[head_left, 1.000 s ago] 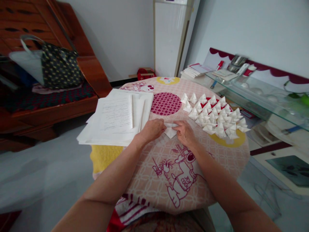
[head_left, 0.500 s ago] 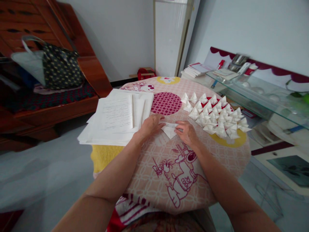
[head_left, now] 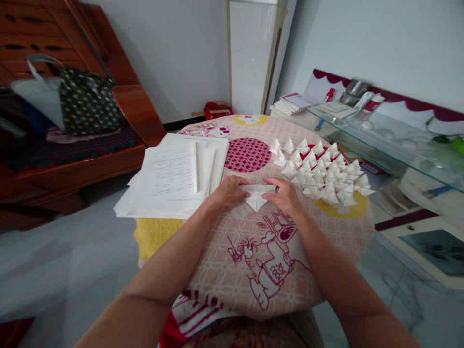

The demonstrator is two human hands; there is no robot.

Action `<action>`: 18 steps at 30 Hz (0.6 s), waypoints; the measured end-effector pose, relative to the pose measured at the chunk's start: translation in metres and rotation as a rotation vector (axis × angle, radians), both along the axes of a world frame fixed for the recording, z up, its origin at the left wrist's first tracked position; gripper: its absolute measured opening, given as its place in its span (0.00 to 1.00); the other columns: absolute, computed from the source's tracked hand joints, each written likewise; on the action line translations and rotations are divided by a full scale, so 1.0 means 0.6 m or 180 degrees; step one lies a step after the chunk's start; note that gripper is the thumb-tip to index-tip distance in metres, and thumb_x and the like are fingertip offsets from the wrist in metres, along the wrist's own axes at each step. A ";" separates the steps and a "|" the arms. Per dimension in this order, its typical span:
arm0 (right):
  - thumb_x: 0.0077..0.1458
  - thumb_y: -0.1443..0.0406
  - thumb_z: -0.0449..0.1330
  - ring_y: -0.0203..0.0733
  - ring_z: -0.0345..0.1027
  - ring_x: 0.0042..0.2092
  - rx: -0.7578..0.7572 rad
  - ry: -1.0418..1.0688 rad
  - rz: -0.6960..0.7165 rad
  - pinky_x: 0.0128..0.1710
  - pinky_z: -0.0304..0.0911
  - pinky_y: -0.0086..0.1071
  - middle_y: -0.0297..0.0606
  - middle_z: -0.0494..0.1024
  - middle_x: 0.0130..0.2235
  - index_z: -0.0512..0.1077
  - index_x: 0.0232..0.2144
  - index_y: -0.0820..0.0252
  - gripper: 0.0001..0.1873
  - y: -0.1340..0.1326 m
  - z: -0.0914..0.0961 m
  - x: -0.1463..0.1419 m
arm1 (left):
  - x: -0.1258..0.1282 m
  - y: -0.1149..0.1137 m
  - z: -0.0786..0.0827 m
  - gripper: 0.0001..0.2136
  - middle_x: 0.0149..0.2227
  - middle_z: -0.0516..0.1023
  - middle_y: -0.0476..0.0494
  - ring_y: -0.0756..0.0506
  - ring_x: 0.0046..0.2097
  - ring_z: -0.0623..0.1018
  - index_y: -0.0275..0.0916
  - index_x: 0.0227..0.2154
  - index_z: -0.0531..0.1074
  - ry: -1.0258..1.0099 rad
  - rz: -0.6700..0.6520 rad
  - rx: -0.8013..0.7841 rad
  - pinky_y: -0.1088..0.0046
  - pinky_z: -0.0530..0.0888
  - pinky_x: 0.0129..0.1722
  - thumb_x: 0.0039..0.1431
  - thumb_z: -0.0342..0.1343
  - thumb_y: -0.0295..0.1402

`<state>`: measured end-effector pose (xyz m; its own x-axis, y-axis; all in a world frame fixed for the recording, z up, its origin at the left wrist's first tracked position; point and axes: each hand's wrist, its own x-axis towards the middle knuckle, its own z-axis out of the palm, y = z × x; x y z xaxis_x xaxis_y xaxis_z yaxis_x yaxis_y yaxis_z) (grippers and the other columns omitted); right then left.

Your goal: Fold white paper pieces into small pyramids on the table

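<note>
A small folded sheet of paper, its point toward me and a straight band along its far edge, is between my hands over the table. My left hand grips its left end with thumb and fingers. At the right end, my right hand pinches the paper the same way. To the right stand several rows of folded white paper boats. Left of my hands lies a stack of paper sheets, the top one covered in writing.
The round table wears a pink patterned cloth with cartoon figures. A glass shelf with small items adjoins it on the right. At the left is a wooden bench holding a dark patterned bag. Booklets are piled behind.
The band along the paper's far edge now stands up and shows more. My fingers have shifted to its two ends, and the view has moved slightly.
</note>
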<state>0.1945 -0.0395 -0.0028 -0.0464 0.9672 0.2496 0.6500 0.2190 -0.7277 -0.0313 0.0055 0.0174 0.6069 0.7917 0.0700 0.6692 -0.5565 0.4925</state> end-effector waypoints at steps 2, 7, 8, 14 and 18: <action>0.45 0.65 0.68 0.45 0.75 0.38 -0.0221 0.0220 -0.0022 0.41 0.69 0.37 0.37 0.83 0.38 0.82 0.42 0.57 0.18 -0.003 0.005 0.008 | 0.000 -0.002 0.004 0.09 0.32 0.81 0.47 0.48 0.35 0.77 0.37 0.38 0.81 -0.0285 0.0043 -0.0027 0.73 0.73 0.36 0.59 0.58 0.31; 0.49 0.60 0.65 0.37 0.63 0.27 -0.0166 0.0347 0.0118 0.27 0.56 0.29 0.29 0.70 0.22 0.78 0.26 0.60 0.08 -0.013 0.022 0.021 | 0.005 -0.012 0.012 0.05 0.34 0.80 0.46 0.49 0.36 0.77 0.36 0.36 0.80 -0.0986 -0.0012 0.0575 0.73 0.72 0.38 0.60 0.59 0.29; 0.49 0.61 0.65 0.37 0.63 0.27 -0.0035 0.0274 0.0138 0.27 0.55 0.29 0.29 0.69 0.22 0.77 0.25 0.60 0.08 -0.015 0.024 0.021 | 0.006 -0.014 0.012 0.05 0.33 0.80 0.46 0.48 0.36 0.77 0.36 0.35 0.80 -0.1126 -0.0063 0.0716 0.73 0.72 0.39 0.60 0.60 0.29; 0.53 0.67 0.62 0.46 0.68 0.38 0.1270 -0.0427 0.0083 0.41 0.62 0.36 0.38 0.76 0.30 0.75 0.25 0.57 0.05 -0.013 0.024 0.008 | 0.005 -0.017 0.012 0.05 0.34 0.78 0.44 0.48 0.36 0.76 0.36 0.35 0.78 -0.1306 -0.0313 0.1262 0.72 0.72 0.39 0.63 0.56 0.26; 0.53 0.72 0.58 0.49 0.66 0.41 0.1497 -0.1275 0.0160 0.43 0.61 0.39 0.43 0.76 0.33 0.76 0.28 0.58 0.08 -0.015 0.019 -0.002 | 0.007 -0.014 0.006 0.10 0.34 0.77 0.43 0.46 0.38 0.75 0.36 0.35 0.76 -0.0866 -0.0476 0.1441 0.71 0.71 0.39 0.59 0.51 0.19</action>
